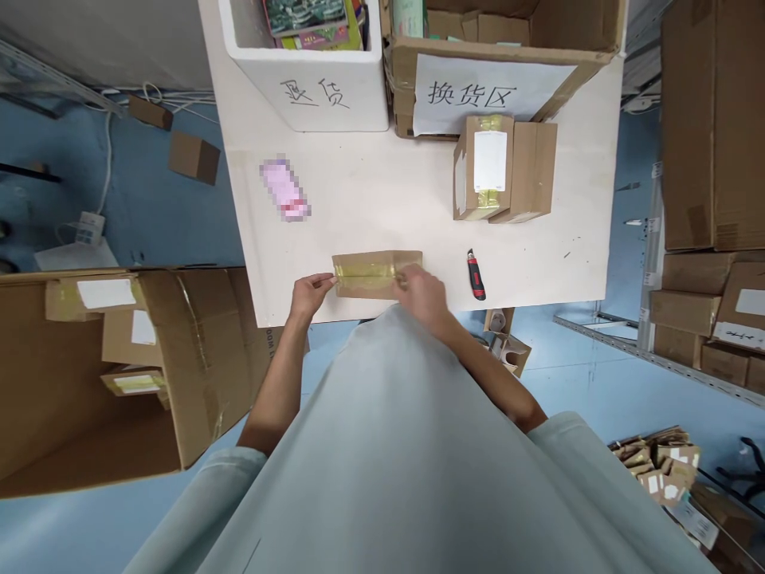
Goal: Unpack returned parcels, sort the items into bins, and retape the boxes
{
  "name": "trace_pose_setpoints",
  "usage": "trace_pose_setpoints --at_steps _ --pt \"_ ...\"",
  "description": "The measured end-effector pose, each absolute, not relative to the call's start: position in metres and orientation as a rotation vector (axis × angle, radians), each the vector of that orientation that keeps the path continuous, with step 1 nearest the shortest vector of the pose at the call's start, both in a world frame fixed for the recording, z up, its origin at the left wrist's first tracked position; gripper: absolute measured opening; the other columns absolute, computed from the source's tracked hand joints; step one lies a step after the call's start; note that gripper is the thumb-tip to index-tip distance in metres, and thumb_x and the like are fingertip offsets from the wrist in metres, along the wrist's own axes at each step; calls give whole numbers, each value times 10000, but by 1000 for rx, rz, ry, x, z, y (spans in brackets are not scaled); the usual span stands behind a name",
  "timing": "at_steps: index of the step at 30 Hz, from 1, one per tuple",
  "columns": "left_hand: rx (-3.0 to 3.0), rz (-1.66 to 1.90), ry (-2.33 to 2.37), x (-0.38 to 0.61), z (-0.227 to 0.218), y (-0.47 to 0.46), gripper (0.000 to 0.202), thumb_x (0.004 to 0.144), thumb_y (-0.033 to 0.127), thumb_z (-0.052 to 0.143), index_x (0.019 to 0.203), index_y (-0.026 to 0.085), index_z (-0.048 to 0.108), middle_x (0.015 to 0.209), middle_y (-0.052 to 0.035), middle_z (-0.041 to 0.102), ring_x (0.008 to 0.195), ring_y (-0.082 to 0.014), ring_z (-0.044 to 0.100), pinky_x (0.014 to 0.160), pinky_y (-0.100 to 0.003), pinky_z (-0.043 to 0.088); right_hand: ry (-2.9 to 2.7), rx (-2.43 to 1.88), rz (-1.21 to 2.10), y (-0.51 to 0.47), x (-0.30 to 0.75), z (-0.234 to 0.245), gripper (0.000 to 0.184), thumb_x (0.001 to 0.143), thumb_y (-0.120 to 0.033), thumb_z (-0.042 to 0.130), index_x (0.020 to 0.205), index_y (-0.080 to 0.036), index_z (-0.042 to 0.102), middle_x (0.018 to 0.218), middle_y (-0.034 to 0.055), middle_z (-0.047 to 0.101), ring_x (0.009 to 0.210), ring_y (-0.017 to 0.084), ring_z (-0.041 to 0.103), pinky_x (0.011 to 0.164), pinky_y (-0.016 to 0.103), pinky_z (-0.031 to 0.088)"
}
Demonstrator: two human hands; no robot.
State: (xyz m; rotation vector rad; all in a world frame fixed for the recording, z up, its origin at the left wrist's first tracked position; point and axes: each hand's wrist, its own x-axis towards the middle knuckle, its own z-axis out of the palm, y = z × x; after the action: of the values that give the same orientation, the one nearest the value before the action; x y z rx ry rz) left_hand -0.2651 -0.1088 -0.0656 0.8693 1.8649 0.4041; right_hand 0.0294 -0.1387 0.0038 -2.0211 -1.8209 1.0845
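Note:
A small, flat-lying cardboard box (378,288) with yellowish clear packing tape (364,276) along its top seam lies near the front edge of the table. At its left end, the fingertips of my left hand (307,296) are pinched together on the edge. My right hand (423,296) is over the box's right part, slightly blurred, its fingers curled down at the tape; whatever lies between them is hidden. To the right of that hand a black and red box cutter (476,275) rests on the table, touched by neither hand.
Two taped cardboard boxes (531,171) stand on the white table (370,191), before a large labelled carton (496,96) and a white foam bin (335,92). A pixelated pink item (285,190) lies left. An open carton (197,359) with boxes stands left of the table.

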Motion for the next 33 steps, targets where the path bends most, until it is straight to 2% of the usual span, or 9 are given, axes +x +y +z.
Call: trace_pose_setpoints --at_steps 1,3,7,9,13,21,28,31,33 --pt "897 385 1818 -260 -64 -108 430 812 446 921 1081 114 868 1128 -164 889 1115 -314 798 1057 -426 628 -1730 -2109 1101 -136 47 -3 172 1086 -407 703 1115 -293 828 1214 100 835 1054 325 794 982 457 627" --pt "974 327 1731 -243 -61 -107 440 836 511 911 1061 134 881 1105 -157 892 1076 -322 810 1013 -415 630 -1575 -2191 1140 -130 83 -17 197 1063 -418 729 1087 -270 857 1169 102 865 1091 345 804 1017 478 619" --pt "1288 149 1715 -206 -49 -111 335 1007 478 710 994 204 902 1001 -126 887 1011 -351 824 967 -418 601 -1375 -2110 1316 -130 128 -39 434 1047 -636 709 1001 -241 882 1106 103 890 785 267 805 876 429 636" --pt "1406 94 1730 -198 -42 -119 350 1046 428 630 1027 224 914 1030 -128 893 1047 -379 826 968 -427 590 -1365 -2081 1315 -141 134 -44 467 1036 -674 701 1009 -245 884 1095 97 896 729 248 790 845 417 634" --pt "1411 70 1696 -203 -33 -144 383 1045 399 608 1218 244 913 1182 -116 901 1145 -399 833 959 -431 597 -1371 -2140 1271 -175 130 -44 398 1038 -618 713 1060 -259 885 1047 86 903 792 268 810 887 425 638" --pt "1332 47 1671 -210 -34 -173 367 1027 351 625 1249 285 910 1202 -78 903 1146 -391 846 959 -427 602 -1318 -2199 1343 -207 129 -39 295 1016 -576 748 1043 -313 879 991 40 894 809 274 800 868 434 646" --pt "1465 17 1746 -201 -34 -135 437 1065 411 550 1287 276 901 1201 -115 899 1165 -421 828 962 -453 599 -1331 -2165 1253 -168 121 -51 273 1059 -524 719 1069 -293 864 1124 53 892 840 243 813 902 400 632" --pt "1466 -44 1765 -201 -36 -113 401 1057 406 551 1206 279 901 1176 -128 897 1165 -426 822 979 -473 601 -1343 -2149 1233 -151 117 -57 294 1079 -527 702 1055 -283 864 1149 60 890 882 249 820 917 402 633" --pt "1439 -91 1785 -200 -36 -100 364 1020 373 600 1221 255 879 1228 -151 886 1197 -434 813 1036 -505 602 -1376 -2113 1246 -144 117 -59 310 1079 -545 710 1027 -284 869 1128 64 892 908 259 821 915 402 639"
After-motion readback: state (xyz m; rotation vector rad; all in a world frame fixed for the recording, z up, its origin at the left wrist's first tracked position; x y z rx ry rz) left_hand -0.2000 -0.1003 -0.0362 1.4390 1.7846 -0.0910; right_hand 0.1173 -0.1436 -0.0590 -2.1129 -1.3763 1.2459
